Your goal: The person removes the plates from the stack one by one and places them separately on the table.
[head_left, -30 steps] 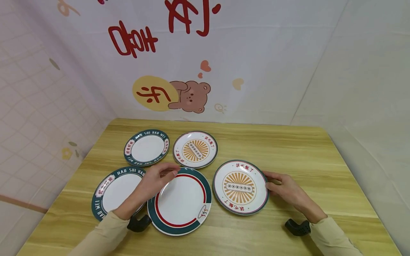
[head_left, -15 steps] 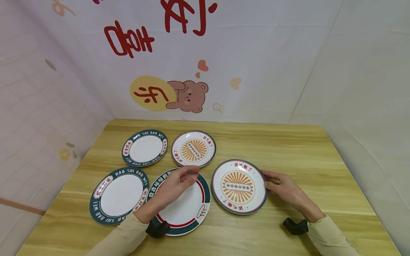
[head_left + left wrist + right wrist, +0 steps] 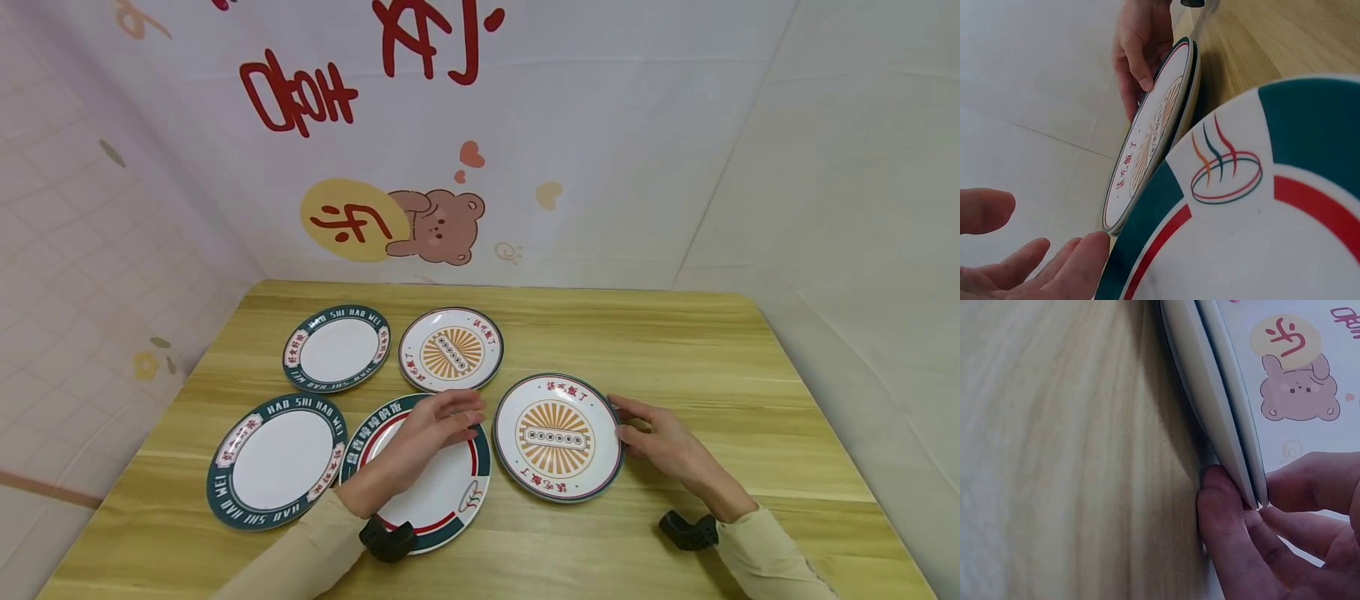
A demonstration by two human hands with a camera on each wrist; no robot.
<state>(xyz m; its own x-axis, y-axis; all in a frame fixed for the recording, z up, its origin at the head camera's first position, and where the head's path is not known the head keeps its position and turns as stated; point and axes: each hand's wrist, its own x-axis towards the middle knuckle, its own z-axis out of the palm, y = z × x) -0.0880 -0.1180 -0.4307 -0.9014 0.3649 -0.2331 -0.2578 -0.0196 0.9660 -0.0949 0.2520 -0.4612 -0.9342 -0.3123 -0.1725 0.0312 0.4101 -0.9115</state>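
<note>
My right hand [image 3: 667, 446] grips the right rim of a white plate with an orange sunburst [image 3: 555, 437]. In the right wrist view, two stacked rims [image 3: 1222, 394] show between its fingers, so a second plate lies underneath. My left hand [image 3: 427, 442] is over a larger white plate with a green rim and red ring [image 3: 438, 492], fingers extended and holding nothing. Its fingertips [image 3: 1094, 247] come near the left rim of the sunburst stack in the left wrist view; whether they touch cannot be told. The left hand and wrist cover part of the larger plate.
Two green-rimmed lettered plates lie at the left, a near one [image 3: 217, 492] and a far one [image 3: 337, 350]. Another sunburst plate [image 3: 450, 350] lies behind the larger plate. The wooden table [image 3: 697, 350] meets a printed wall cloth [image 3: 600, 167] at the back.
My left hand has moved right across the larger plate, toward the sunburst stack. My right hand stays on the stack's rim. The whole head view has shifted slightly.
</note>
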